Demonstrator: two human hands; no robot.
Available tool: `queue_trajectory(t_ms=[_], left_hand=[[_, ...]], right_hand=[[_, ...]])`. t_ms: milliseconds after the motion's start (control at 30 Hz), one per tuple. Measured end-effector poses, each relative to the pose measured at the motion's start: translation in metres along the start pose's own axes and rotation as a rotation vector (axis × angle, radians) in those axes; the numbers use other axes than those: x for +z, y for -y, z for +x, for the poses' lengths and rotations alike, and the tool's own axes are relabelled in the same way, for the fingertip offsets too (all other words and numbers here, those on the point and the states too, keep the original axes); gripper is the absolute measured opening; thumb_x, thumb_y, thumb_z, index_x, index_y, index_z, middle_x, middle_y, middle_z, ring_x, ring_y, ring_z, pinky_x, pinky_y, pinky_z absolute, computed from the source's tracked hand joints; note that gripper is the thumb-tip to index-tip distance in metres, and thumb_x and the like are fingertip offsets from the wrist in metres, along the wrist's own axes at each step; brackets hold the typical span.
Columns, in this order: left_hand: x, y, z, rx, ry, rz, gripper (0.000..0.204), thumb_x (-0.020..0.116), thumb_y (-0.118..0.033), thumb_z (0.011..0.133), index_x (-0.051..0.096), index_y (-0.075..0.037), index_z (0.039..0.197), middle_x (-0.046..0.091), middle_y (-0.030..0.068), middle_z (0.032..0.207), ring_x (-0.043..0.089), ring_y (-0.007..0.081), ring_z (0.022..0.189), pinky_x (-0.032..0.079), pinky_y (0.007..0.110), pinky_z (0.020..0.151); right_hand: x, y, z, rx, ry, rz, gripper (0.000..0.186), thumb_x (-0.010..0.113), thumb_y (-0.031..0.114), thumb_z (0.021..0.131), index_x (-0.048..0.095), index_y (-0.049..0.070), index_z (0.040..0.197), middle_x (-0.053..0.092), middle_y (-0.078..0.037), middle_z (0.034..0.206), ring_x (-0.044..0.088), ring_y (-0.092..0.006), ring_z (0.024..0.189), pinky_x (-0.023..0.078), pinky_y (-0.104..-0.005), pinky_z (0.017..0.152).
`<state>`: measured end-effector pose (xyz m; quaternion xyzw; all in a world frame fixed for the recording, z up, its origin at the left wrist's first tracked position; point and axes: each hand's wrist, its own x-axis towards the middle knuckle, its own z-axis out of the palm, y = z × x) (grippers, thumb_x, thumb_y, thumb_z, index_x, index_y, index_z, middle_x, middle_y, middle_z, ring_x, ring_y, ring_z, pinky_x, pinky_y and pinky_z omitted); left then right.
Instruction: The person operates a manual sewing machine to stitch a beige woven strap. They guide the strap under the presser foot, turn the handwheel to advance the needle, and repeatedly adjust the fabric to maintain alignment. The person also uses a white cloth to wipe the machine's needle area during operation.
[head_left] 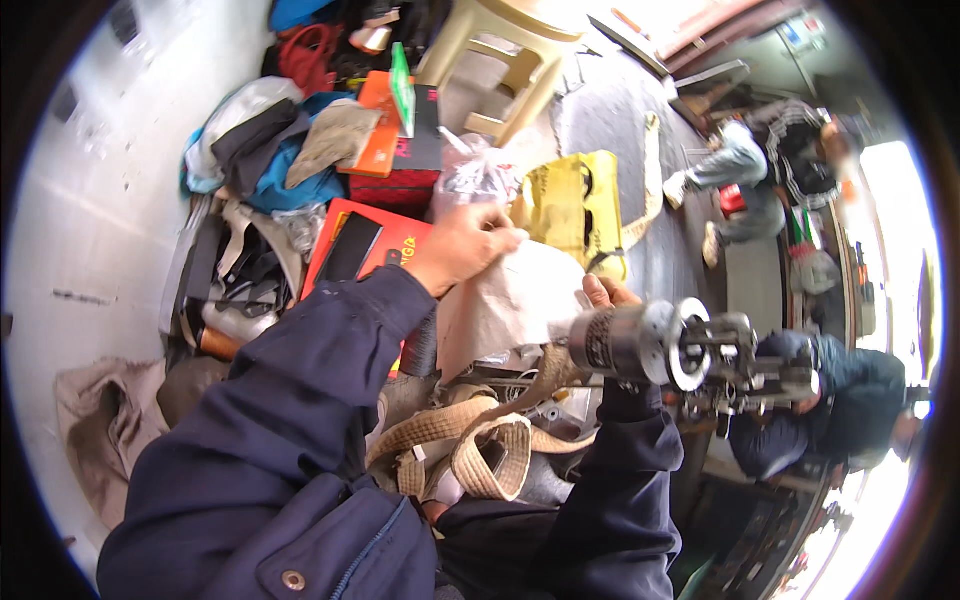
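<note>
A pale, off-white piece of cloth (515,290) hangs between my hands, above my lap. My left hand (465,248) is closed at its upper left edge, thumb and fingers pinched together. On the other side my right hand (612,291) grips the cloth's right edge with the thumb uppermost; the rest of that hand is hidden behind a metal machine head (640,345) that looks like part of a sewing machine. A woven beige strap (490,455) lies looped below the cloth, near my knees.
Left of me are a red box (410,235) with a dark phone (355,248) and piled clothes and bags (255,140). Ahead stand a yellow container (570,205) and a beige plastic stool (500,60). Two people (790,160) (830,400) sit at the right.
</note>
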<state>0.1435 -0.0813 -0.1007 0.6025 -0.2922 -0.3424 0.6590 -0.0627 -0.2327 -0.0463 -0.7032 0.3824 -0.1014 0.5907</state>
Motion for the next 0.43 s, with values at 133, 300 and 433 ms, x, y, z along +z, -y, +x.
queue_trajectory(t_ms=[133,300,433], left_hand=[[-0.009,-0.011,-0.002,0.015,-0.100,0.064,0.015,0.068,-0.016,0.091,0.064,-0.002,0.096,0.064,0.0001,0.084,0.059,0.0078,0.081,0.047,0.023,0.075],[-0.009,-0.039,-0.039,0.375,-0.235,0.043,0.009,0.062,-0.010,0.093,0.061,-0.003,0.099,0.063,0.0016,0.085,0.058,0.0083,0.075,0.047,0.025,0.068],[-0.006,-0.059,-0.102,0.434,-0.132,0.022,0.016,0.062,-0.016,0.097,0.057,-0.008,0.110,0.059,-0.0003,0.096,0.056,0.0106,0.090,0.043,0.026,0.085]], right_hand=[[-0.022,-0.016,-0.078,-0.418,-0.296,-0.330,0.029,0.069,0.018,0.086,0.065,-0.001,0.108,0.067,-0.015,0.106,0.063,-0.0311,0.100,0.050,-0.0367,0.085],[-0.066,-0.059,-0.173,-0.374,-0.712,-0.587,0.017,0.061,0.001,0.090,0.066,0.000,0.106,0.069,-0.010,0.100,0.066,-0.0188,0.084,0.053,-0.0306,0.076],[-0.158,-0.138,-0.191,-0.016,-0.942,-0.173,0.049,0.065,0.013,0.092,0.047,0.002,0.137,0.069,-0.009,0.108,0.068,-0.0179,0.093,0.053,-0.0260,0.079]])
